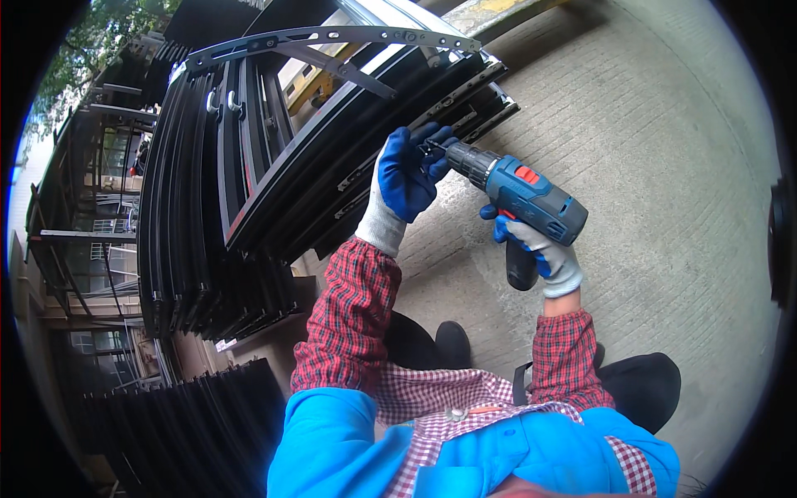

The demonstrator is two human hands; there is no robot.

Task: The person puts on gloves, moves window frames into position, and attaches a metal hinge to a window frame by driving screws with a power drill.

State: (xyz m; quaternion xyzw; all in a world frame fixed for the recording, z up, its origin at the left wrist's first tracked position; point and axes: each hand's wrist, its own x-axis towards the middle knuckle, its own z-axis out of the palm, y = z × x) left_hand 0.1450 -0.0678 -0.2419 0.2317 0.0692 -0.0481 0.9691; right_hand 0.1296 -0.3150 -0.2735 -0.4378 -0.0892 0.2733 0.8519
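A blue and black cordless drill [540, 199] with a red switch on top points up and left. My right hand [552, 257], in a white and blue work glove, grips it by the handle. My left hand [407, 178], gloved the same way, is palm up at the front of the chuck [471, 163]. Its fingers curl round the bit's tip and something small and dark, too small to name. Just beyond that hand lies a stack of black metal frames [315, 149]. A perforated metal stay arm [332, 36] stretches across the top frame.
More black frames [178, 207] stand packed on the left, with another row [191, 423] at the lower left. Metal racks [87, 236] stand farther left. A yellowish beam [498, 18] lies at the top. Ribbed concrete floor [664, 207] stretches to the right.
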